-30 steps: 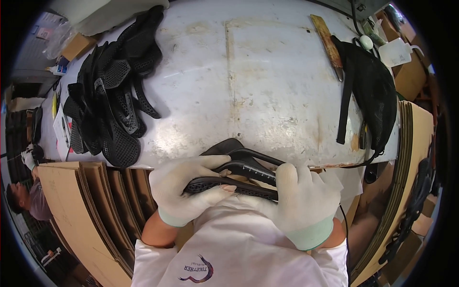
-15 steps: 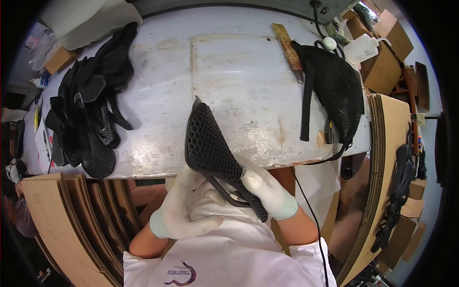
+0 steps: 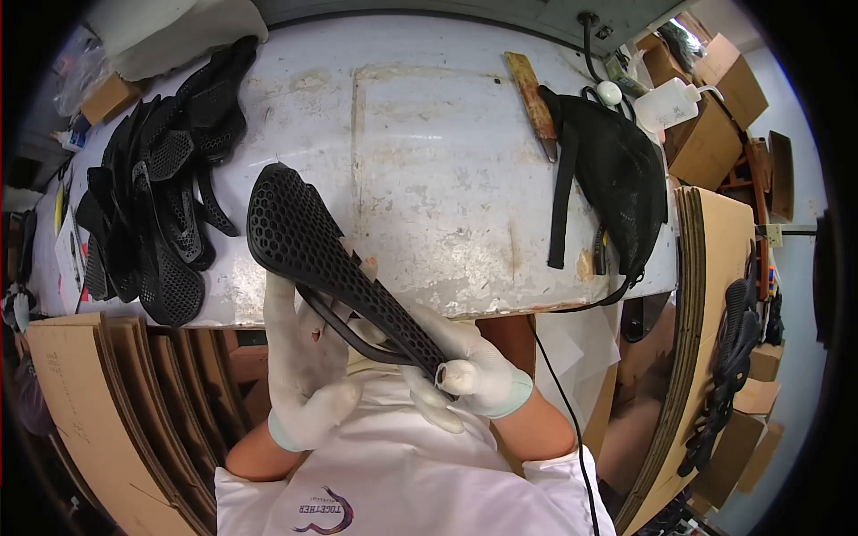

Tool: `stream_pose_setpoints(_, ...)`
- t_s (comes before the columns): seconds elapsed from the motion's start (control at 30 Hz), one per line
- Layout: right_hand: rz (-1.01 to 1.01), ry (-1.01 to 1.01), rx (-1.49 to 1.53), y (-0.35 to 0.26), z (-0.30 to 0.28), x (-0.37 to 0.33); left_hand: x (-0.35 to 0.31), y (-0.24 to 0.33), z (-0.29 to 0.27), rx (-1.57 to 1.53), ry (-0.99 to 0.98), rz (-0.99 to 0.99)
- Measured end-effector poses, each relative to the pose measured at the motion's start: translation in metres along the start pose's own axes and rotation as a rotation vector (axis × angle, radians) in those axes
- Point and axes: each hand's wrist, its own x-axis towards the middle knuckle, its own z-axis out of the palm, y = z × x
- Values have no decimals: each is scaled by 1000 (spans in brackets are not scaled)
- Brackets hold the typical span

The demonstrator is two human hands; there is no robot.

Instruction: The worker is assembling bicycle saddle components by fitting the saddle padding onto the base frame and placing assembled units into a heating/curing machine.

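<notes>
Far left, cardboard sheets [image 3: 89, 393] stand on edge below the table [image 3: 429, 196]. Pile of black saddles [image 3: 161, 196] on its left side. My left hand [image 3: 308, 375], white glove, is beneath the wide end of the black honeycomb saddle [image 3: 308, 232], fingers spread, thumb apart; can't tell how much it touches. Saddle is in front of me, slanting, wide end up-left over the table edge, narrow end down-right by my shirt [image 3: 411, 473]. My right hand [image 3: 478, 371], also gloved, clamps that narrow end, thumb on top. Further right on the table: worn wooden-handled tool [image 3: 529, 98], black mesh bag [image 3: 617, 179] touching it, white squeeze bottle [image 3: 668, 105]. More cardboard [image 3: 715, 259] upright beyond.
</notes>
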Motion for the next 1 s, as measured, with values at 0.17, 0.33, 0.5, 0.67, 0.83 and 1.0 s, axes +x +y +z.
stream_pose_setpoints(0.17, 3, -87, 336, 8, -7, 0, -2, -13, -7, 201, -87, 98)
stream_pose_setpoints(0.33, -48, 79, 264, 12, 3, -1, 2, -15, -1, 255, -47, 107)
stream_pose_setpoints(0.5, -145, -76, 431, 20, 0, 4, 4, -9, -5, 202, -76, 71)
stream_pose_setpoints(0.67, -130, -138, 348, 18, 1, 8, 3, -8, 1, 148, 50, 51)
stream_pose_setpoints(0.83, -127, -30, 208, 20, 19, 9, 8, -6, 8, 217, 117, 49)
stream_pose_setpoints(1.0, -99, 24, 202, 18, 22, 14, 9, -12, -2, 160, 90, 5)
